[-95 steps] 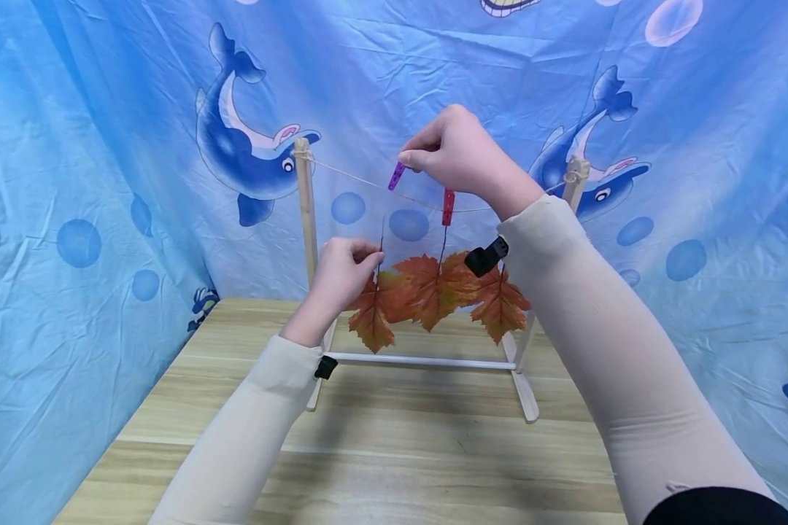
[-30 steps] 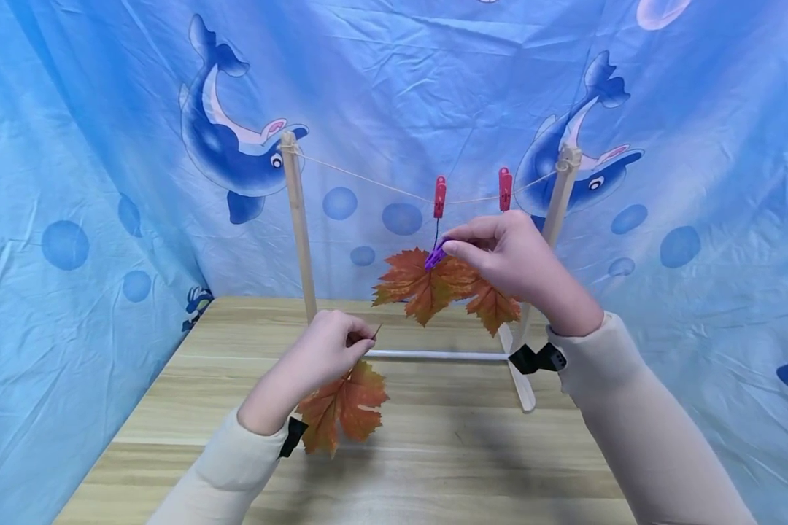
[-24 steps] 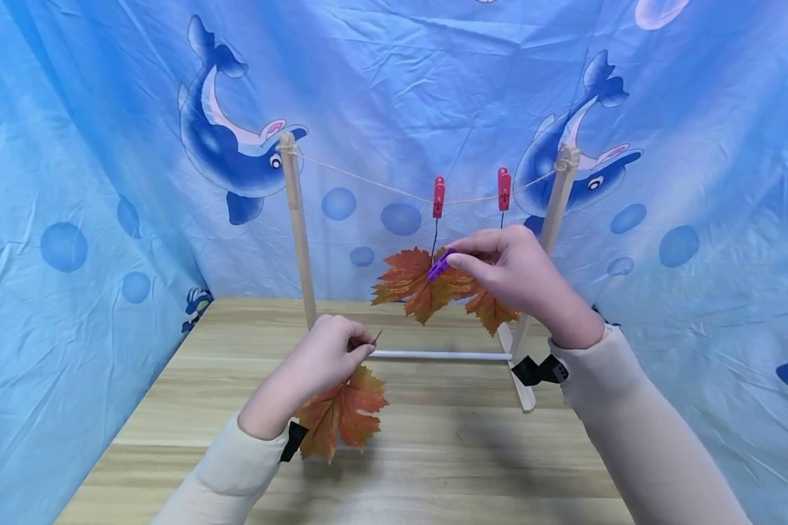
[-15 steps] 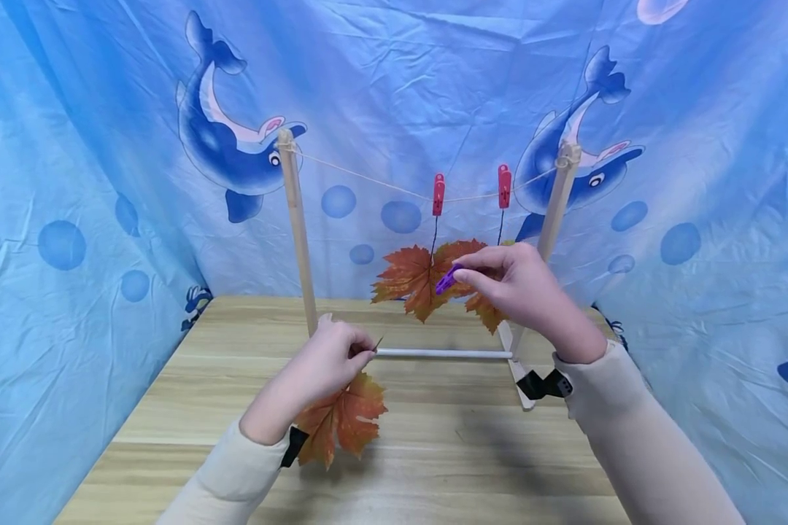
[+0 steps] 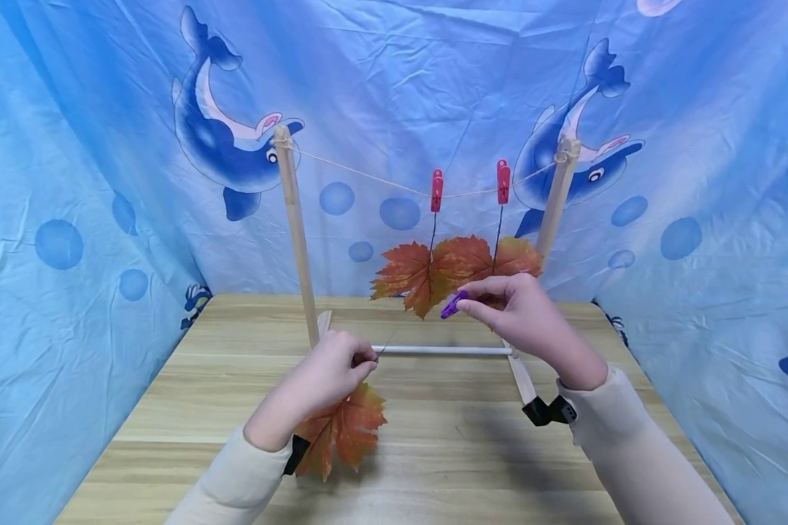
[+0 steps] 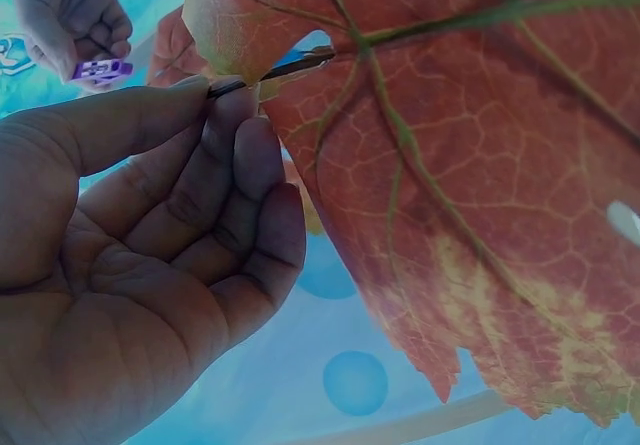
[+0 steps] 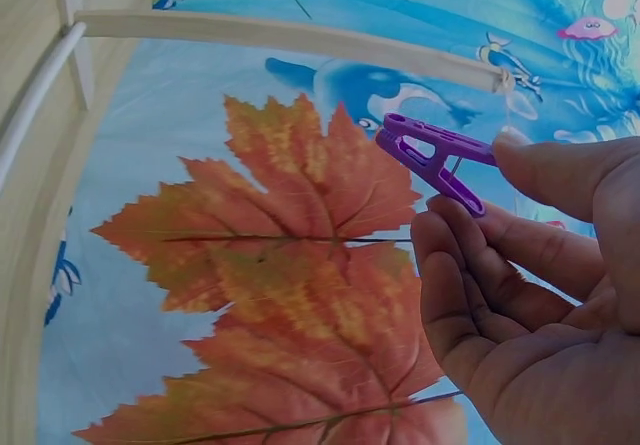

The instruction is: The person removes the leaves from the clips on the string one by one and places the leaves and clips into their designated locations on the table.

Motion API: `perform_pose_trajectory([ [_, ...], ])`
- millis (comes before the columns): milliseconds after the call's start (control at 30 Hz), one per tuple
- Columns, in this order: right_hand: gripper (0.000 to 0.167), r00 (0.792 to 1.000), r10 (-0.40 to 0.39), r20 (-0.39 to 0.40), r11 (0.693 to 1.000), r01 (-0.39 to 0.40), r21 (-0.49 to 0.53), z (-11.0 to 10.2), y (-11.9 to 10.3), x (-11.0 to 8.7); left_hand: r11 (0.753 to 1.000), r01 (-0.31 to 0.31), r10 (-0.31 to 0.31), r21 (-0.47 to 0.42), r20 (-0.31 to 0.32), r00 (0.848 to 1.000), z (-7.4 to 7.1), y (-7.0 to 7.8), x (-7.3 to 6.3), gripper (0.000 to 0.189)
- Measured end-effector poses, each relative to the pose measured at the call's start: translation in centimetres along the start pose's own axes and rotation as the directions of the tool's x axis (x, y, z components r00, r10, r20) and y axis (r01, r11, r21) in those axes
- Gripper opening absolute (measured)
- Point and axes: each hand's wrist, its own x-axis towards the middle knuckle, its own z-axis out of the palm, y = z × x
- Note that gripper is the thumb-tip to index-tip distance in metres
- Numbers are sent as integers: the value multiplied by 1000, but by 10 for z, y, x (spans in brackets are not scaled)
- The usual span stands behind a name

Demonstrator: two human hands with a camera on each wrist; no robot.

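My left hand (image 5: 335,372) pinches the thin dark stem of an orange-red maple leaf (image 5: 348,430), which hangs below the fingers over the table. In the left wrist view the stem sits between thumb and forefinger, with the leaf (image 6: 450,165) spread to the right. My right hand (image 5: 525,313) holds a purple clothespin (image 5: 454,305) between thumb and fingers, its nose pointing down and left. Behind it two more maple leaves (image 5: 410,273) hang by their stems from red clothespins (image 5: 437,191) on a string (image 5: 368,177). The right hand covers part of the right-hand leaf.
The string runs between a left wooden post (image 5: 294,233) and a right wooden post (image 5: 558,197). A white rod (image 5: 440,351) joins the posts low down, above the wooden table (image 5: 420,452). A blue dolphin-print curtain (image 5: 394,87) surrounds the table.
Both hands have come down from near the string, the left with its leaf, the right with the purple clothespin. Over the last second the right hand has lowered further and the left has dipped slightly.
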Motion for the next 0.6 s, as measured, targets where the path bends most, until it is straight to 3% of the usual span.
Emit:
perform_pose_trajectory([
  [400,22,997,61,55,997,-64,53,12,25,-14,999,39,-38,-11,47,998,15,-4,-1,13],
  [600,21,993,93,75,993,-98,71,20,35,-20,1000,13,-13,-6,47,999,27,-10,-3,17],
])
